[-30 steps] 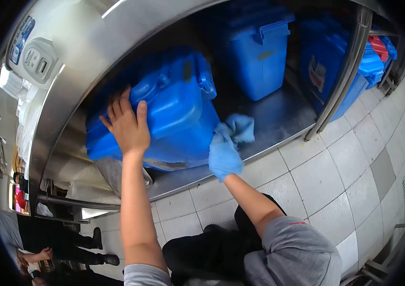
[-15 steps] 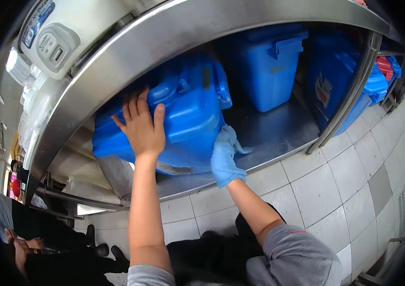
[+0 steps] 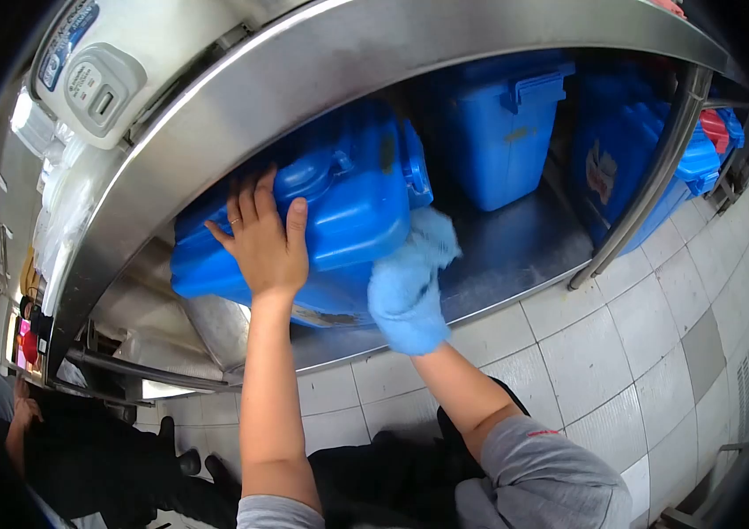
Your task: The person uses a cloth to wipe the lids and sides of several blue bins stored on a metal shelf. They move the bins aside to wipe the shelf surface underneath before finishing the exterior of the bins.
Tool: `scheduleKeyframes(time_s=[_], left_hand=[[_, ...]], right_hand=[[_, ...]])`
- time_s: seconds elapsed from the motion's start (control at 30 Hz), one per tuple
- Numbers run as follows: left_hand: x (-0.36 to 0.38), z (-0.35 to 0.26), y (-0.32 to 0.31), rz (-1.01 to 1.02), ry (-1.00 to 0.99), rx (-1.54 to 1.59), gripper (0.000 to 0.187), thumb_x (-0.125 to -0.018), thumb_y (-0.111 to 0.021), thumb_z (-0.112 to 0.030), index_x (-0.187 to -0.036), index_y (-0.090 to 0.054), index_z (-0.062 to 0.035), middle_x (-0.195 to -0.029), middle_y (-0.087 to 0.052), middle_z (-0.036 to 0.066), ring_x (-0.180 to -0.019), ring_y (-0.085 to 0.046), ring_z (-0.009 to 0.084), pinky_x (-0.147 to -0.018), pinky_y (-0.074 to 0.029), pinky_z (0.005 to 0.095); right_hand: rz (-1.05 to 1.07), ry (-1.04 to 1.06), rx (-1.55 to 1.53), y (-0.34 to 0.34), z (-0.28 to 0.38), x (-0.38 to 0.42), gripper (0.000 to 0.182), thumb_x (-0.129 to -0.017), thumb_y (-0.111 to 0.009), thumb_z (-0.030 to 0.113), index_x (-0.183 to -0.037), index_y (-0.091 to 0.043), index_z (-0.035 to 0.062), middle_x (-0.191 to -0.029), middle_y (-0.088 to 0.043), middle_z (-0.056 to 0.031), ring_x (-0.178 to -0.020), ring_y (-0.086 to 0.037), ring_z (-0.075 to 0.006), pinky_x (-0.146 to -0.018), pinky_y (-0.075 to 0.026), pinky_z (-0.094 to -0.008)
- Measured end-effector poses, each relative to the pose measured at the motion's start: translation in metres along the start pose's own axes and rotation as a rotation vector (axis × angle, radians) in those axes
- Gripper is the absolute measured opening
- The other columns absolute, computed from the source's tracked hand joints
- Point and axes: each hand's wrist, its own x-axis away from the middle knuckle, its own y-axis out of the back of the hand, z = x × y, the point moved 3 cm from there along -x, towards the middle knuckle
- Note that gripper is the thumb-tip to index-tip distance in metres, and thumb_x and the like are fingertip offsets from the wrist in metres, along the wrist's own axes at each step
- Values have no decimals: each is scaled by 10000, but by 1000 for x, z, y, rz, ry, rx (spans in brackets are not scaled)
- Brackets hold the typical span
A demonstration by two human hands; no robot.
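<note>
Tilted on the steel lower shelf [image 3: 498,251], a blue lidded bin [image 3: 348,231] lies under my left hand [image 3: 268,238]. That hand is open, its fingers spread flat on the bin's upper side. A light blue cloth [image 3: 409,295] covers my right hand [image 3: 414,326] down to the wrist, at the bin's right side near the lid's edge. My right fingers are hidden inside the cloth, which is blurred. Dark smudges mark the bin's lower side.
Another blue bin [image 3: 511,141] stands further back on the shelf, and more blue bins [image 3: 621,159] are at the right. The counter's steel edge [image 3: 304,75] overhangs the shelf. A white appliance [image 3: 136,53] sits on top. People in dark clothes [image 3: 101,450] are at lower left.
My right hand has moved a little left and toward me with the cloth, which now looks more bunched. The left hand stays on the bin almost unmoved.
</note>
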Motion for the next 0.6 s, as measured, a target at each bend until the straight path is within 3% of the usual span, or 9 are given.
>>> scheduleKeyframes(time_s=[0.03,0.1,0.23,0.3,0.33,0.37,0.5,0.6], left_hand=[[2,0,-1,-1,-4,-4,582,-877,-321,-552,-1285,-420,-149,-1320,-398,96,-1292,-266,323,-984,-52,671],[0,0,-2,-20,-15,-9,583,-877,-319,-554,-1286,-419,-152,-1320,-399,96,-1293,-265,323,-982,-51,673],[1,1,-1,-16,-8,2,586,-875,-320,-556,-1286,-419,-150,-1321,-399,95,-1294,-264,325,-978,-53,676],[0,1,-2,-25,-10,-3,585,-875,-322,-556,-1285,-421,-150,-1321,-399,94,-1292,-268,324,-977,-54,677],[0,1,-2,-31,-2,-2,585,-875,-320,-557,-1283,-422,-150,-1322,-399,90,-1292,-271,322,-976,-54,678],[0,2,-2,-27,3,1,585,-875,-318,-558,-1282,-423,-151,-1323,-399,87,-1291,-273,320,-976,-53,678],[2,0,-3,-25,-1,-17,570,-882,-310,-551,-1280,-420,-157,-1326,-402,65,-1291,-280,310,-969,-66,680],[1,-3,-2,-39,0,-15,563,-884,-304,-551,-1280,-418,-166,-1328,-400,68,-1293,-280,304,-970,-72,676]], right_hand=[[-14,-86,-210,1,22,-2,201,-880,-476,202,-961,-555,36,-904,-596,-114,-860,-566,-222,-742,-444,-296],[-209,-173,-608,-37,-27,23,227,-879,-454,204,-987,-542,25,-927,-586,-136,-885,-563,-229,-772,-449,-307],[-118,36,436,-9,-64,26,177,-824,-449,74,-925,-555,-26,-907,-576,-159,-926,-548,-244,-785,-447,-343],[1,-320,107,-37,-116,44,172,-800,-451,63,-902,-555,-30,-892,-582,-161,-913,-554,-251,-763,-447,-357],[55,-290,362,-54,-118,32,151,-809,-464,96,-859,-547,-20,-877,-588,-149,-887,-566,-259,-736,-445,-362],[3,-238,342,-59,-118,40,146,-816,-471,108,-861,-539,-13,-862,-580,-142,-870,-559,-254,-731,-441,-355],[-190,-126,-49,-7,3,7,141,-842,-498,156,-867,-506,17,-799,-549,-116,-800,-529,-235,-714,-421,-329],[-241,-319,-294,8,2,1,177,-854,-507,196,-902,-484,27,-829,-524,-115,-792,-503,-228,-737,-410,-327]])
